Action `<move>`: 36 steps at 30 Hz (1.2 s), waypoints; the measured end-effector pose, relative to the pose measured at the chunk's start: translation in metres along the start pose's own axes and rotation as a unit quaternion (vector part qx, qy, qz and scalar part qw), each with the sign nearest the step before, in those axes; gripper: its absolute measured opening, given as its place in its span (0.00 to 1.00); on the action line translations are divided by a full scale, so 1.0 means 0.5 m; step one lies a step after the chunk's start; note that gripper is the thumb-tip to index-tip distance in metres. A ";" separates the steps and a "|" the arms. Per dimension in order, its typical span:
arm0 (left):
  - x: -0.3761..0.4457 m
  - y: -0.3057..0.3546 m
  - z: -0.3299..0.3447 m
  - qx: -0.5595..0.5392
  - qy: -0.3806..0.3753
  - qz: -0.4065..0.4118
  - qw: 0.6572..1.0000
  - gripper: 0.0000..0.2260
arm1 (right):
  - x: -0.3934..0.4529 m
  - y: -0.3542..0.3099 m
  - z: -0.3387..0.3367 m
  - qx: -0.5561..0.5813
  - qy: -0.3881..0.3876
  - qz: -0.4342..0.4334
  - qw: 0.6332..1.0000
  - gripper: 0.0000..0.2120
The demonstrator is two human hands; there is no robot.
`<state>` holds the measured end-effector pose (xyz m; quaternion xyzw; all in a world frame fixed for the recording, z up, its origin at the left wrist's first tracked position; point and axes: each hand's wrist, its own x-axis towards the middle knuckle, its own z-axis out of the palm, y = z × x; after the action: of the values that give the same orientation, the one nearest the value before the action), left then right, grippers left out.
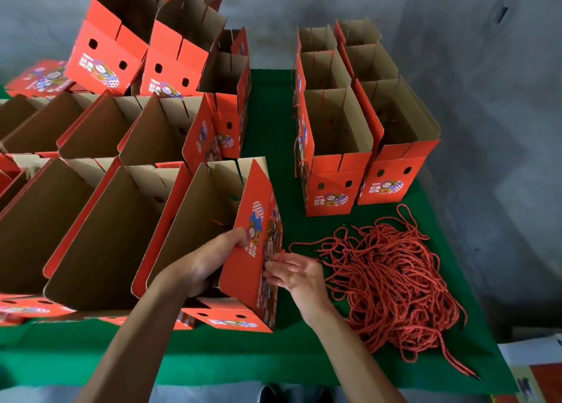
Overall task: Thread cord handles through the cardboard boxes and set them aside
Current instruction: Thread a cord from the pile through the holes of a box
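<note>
- Grey concrete wall and floor behind; a green-covered counter (267, 354) carries everything.
- Left hand (209, 259) grips the near wall of an open red printed cardboard box (252, 269), thumb on the printed outer face, fingers curled inside the brown interior.
- Right hand (295, 273), just right of that box, pinches the end of a red twisted cord (281, 255) against the box's printed side; the remaining fingers are loosely spread. Whether the cord end has entered a hole cannot be told.
- The held box stands upright at the near counter edge, top flaps open, two punched holes visible on its low front flap.
- Right of the right hand, touching distance: a loose tangled pile of red twisted cords (392, 284) lying on the green cover, with one strand trailing toward the right hand.
- Beyond the right hand: a two-column block of upright red boxes (349, 147), open-topped; red cord loops hang down the left face of the nearest ones.
- Left of and beyond the left hand: rows of open red boxes (100, 171) standing close together, brown insides showing; more boxes stacked and tilted at the far left (133, 40).
</note>
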<state>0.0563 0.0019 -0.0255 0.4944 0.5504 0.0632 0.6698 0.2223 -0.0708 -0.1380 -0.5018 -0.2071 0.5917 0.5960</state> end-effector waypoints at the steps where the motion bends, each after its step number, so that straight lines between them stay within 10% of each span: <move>1: 0.000 -0.001 0.000 -0.004 -0.015 0.006 1.000 0.24 | 0.001 0.004 0.001 -0.007 0.001 -0.005 1.000 0.09; 5: 0.015 -0.002 -0.002 -0.050 -0.087 -0.030 0.995 0.46 | 0.006 0.015 -0.001 -0.061 0.025 -0.036 0.997 0.09; 16: 0.047 0.023 0.074 0.299 -0.007 0.048 0.953 0.00 | -0.007 0.033 -0.015 -0.023 0.037 0.022 0.999 0.21; 23: 0.070 0.024 0.072 0.456 -0.020 0.026 0.889 0.17 | 0.003 0.037 -0.022 -0.090 0.008 -0.010 0.996 0.19; 36: 0.029 0.030 0.094 0.523 0.193 0.064 0.828 0.10 | 0.021 0.016 -0.020 0.072 0.086 0.106 0.988 0.06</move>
<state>0.1064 -0.0092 -0.0287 0.7828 0.5860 -0.0972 0.1854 0.2287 -0.0663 -0.1526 -0.5257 -0.0580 0.6193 0.5803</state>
